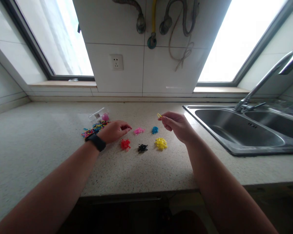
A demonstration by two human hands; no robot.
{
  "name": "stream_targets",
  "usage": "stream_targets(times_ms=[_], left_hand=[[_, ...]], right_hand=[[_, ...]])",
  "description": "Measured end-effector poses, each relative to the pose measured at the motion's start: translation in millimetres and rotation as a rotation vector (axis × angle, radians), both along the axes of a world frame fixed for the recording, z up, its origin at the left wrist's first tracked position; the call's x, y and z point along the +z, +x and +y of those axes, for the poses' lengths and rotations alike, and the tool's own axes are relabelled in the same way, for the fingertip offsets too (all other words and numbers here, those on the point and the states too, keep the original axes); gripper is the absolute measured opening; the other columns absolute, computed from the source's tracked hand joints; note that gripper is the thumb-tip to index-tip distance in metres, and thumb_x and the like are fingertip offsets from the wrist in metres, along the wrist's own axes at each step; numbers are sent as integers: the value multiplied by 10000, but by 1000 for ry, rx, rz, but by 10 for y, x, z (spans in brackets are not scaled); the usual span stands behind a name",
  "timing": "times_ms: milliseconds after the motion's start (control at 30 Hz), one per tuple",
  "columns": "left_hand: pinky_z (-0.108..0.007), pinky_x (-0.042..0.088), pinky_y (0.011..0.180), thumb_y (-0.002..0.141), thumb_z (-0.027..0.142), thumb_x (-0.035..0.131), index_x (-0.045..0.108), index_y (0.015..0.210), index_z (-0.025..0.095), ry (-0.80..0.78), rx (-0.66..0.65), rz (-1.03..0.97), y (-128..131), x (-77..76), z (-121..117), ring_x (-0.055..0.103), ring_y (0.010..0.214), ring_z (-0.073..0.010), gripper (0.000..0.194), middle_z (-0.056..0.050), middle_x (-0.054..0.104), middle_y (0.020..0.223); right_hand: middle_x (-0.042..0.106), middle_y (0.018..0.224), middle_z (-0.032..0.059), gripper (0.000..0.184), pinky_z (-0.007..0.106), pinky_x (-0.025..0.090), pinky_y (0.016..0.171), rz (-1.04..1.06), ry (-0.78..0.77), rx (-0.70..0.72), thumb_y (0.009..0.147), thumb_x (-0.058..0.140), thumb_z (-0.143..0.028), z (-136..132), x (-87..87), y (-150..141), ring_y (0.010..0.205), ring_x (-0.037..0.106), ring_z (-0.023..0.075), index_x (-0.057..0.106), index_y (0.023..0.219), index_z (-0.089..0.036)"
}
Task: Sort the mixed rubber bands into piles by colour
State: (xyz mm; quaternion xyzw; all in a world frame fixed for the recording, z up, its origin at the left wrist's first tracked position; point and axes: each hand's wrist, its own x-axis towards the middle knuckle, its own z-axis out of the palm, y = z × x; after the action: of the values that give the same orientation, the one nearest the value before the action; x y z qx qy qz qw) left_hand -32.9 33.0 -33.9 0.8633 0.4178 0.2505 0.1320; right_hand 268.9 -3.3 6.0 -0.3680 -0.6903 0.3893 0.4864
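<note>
My right hand (pixel 175 125) pinches a small yellow rubber band (pixel 159 115) between thumb and fingertips, above the counter behind the blue pile. My left hand (pixel 115 130), with a black watch on its wrist, is closed beside the mixed pile; anything between its fingertips is too small to make out. Multicoloured rubber bands (pixel 94 129) lie in that mixed pile, partly hidden by my left hand. Sorted by colour on the counter are a pink pile (pixel 138 131), a blue pile (pixel 155 130), a red pile (pixel 125 144), a black pile (pixel 142 148) and a yellow pile (pixel 161 143).
A clear plastic bag (pixel 97 115) with something pink by it lies behind the mixed pile. To the right, a steel double sink (pixel 210 143) with a tall faucet (pixel 266 79) is set into the speckled counter (pixel 136 175). Pipes and a socket (pixel 116 62) are on the tiled wall.
</note>
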Motion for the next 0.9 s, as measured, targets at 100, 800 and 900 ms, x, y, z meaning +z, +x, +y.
stream_targets(times_ms=[100,800,900], left_hand=[[-308,441,731,908,349,554,744,1010,218,-11,4,5,10,11,-11,655,822,-197,253,-69,750,936],[-312,460,749,912,377,546,743,1011,219,-7,3,41,-14,13,-20,665,837,-206,271,-71,749,936],[-309,462,748,916,388,542,743,1009,218,0,4,47,-12,15,-25,666,836,-206,279,-69,749,930]], right_hand=[[505,617,-26,257,284,277,487,13,5,14,861,650,-457,-7,2,11,527,381,94,707,873,-206],[643,676,14,193,265,392,530,-849,-225,90,830,627,-360,67,-57,428,588,529,134,731,801,-200],[651,679,16,203,260,387,527,-875,-216,108,827,629,-374,86,-81,487,586,529,130,736,800,-203]])
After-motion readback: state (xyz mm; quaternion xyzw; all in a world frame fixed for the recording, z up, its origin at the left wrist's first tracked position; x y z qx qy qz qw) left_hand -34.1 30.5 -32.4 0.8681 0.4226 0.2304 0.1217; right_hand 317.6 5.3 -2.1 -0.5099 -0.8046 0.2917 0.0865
